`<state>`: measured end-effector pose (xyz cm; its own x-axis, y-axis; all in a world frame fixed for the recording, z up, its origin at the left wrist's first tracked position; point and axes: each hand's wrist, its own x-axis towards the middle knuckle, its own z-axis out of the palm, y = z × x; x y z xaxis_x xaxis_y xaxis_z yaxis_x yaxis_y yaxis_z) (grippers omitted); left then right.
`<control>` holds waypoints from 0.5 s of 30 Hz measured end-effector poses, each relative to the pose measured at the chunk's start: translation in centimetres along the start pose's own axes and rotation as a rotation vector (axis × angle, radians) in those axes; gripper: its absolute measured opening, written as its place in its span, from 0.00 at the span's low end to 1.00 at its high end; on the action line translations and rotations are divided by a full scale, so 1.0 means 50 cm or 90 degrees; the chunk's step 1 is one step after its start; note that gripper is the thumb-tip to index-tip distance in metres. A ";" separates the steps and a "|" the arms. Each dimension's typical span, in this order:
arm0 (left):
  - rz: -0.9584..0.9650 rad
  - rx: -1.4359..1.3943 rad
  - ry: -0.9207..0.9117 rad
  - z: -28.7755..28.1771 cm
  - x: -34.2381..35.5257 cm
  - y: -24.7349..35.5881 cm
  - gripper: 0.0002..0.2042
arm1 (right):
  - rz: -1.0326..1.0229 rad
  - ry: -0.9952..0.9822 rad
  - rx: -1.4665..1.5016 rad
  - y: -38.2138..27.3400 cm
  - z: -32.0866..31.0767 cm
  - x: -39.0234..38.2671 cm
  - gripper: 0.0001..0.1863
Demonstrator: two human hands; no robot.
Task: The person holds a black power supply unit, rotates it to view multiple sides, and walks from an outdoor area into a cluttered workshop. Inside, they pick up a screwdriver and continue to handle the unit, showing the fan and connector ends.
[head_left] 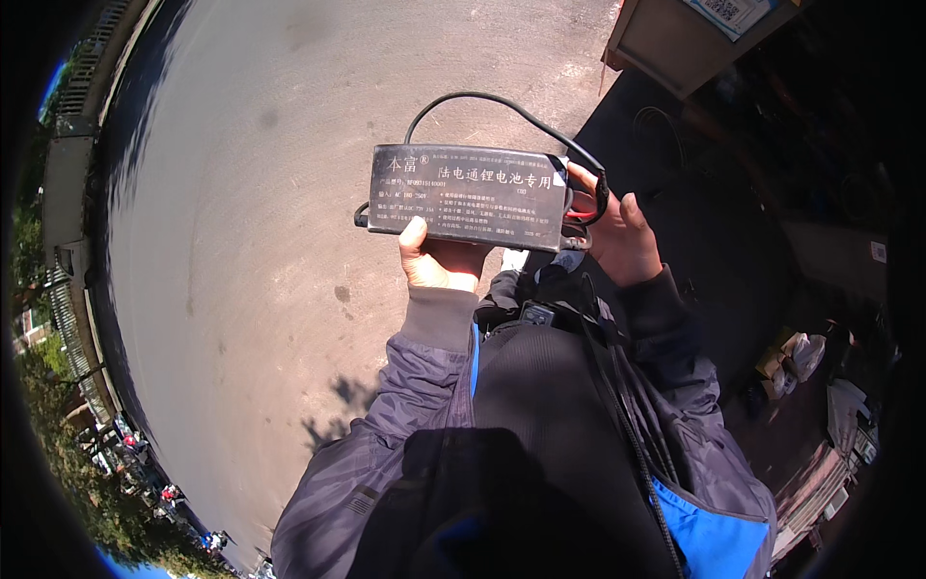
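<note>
A black, box-shaped battery charger (468, 198) with white print on its face is held up in front of my chest, above the pavement. My left hand (439, 261) grips its lower edge, thumb on the printed face and fingers underneath. At the right end my right hand (625, 232) supports the charger, its fingers partly hidden behind the box and the thumb raised apart. A black cable (502, 98) loops over the top of the charger and comes down beside my right fingers. Something red shows between the charger's end and those fingers.
Sunlit pavement (280, 193) stretches to the left and ahead. A brown cabinet (666, 43) bearing a printed card stands at the upper right. Bags and cardboard (796, 362) lie in shade at the right. Railings and parked vehicles line the far left.
</note>
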<state>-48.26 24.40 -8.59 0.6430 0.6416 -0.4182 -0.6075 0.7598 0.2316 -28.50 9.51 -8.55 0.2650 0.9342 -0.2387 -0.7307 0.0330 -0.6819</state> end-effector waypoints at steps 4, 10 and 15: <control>0.017 0.077 0.081 0.008 0.001 -0.008 0.40 | -0.013 0.120 -0.282 -0.010 0.034 -0.004 0.31; 0.017 0.031 0.169 0.021 0.006 -0.012 0.35 | -0.046 0.188 -0.162 -0.008 0.067 -0.006 0.17; 0.016 0.054 0.212 0.016 0.011 -0.008 0.34 | -0.061 0.176 -0.173 -0.018 0.102 -0.016 0.16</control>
<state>-47.30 24.56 -8.22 0.4324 0.6017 -0.6715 -0.5718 0.7588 0.3118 -31.29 10.55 -4.22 0.5099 0.7998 -0.3167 -0.5108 -0.0147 -0.8596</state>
